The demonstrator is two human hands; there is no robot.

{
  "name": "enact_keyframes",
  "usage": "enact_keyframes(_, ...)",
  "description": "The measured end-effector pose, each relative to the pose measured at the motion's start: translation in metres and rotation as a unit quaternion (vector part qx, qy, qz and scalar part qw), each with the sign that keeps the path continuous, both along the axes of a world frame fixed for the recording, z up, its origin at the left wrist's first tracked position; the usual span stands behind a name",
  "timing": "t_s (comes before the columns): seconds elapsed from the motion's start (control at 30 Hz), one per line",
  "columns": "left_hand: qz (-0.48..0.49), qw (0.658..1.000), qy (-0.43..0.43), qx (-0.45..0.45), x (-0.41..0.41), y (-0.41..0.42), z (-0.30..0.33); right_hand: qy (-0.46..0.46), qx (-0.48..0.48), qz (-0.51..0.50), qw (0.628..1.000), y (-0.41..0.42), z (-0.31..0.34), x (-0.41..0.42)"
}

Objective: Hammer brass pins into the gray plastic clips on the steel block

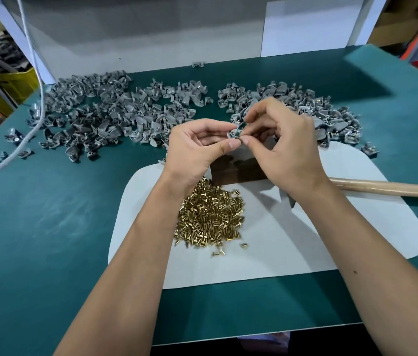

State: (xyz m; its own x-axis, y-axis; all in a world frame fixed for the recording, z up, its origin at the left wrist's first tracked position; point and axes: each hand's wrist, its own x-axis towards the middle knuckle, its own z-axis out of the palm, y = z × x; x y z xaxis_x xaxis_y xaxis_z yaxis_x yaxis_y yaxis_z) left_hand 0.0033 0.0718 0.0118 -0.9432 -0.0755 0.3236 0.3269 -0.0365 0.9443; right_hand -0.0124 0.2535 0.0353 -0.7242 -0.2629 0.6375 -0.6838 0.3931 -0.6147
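Steel block (pixel 238 168) mostly hidden behind hands; wooden handle (pixel 387 188) cut off at right edge.

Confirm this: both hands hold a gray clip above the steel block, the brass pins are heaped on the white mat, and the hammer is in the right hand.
Not quite. The head view shows the hammer lying on the white mat, its wooden handle behind the right hand. That hand and the left hand pinch the gray clip.

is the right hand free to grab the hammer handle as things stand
Probably not yet: the right hand is pinching a gray clip with the left hand. The handle lies uncovered just beside its wrist.
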Motion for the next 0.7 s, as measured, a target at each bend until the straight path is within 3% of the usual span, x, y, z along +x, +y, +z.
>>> enact_keyframes(0.3, -0.008, 0.999, -0.034, -0.012, 0.0, -0.001, 0.0, -0.01, 0.014, 0.005, 1.0, -0.001, -0.002, -0.001)
enact_keyframes(0.7, 0.017, 0.998, -0.019, -0.066, 0.002, 0.01, 0.003, -0.022, 0.022, -0.007, 0.999, -0.006, -0.006, 0.0)
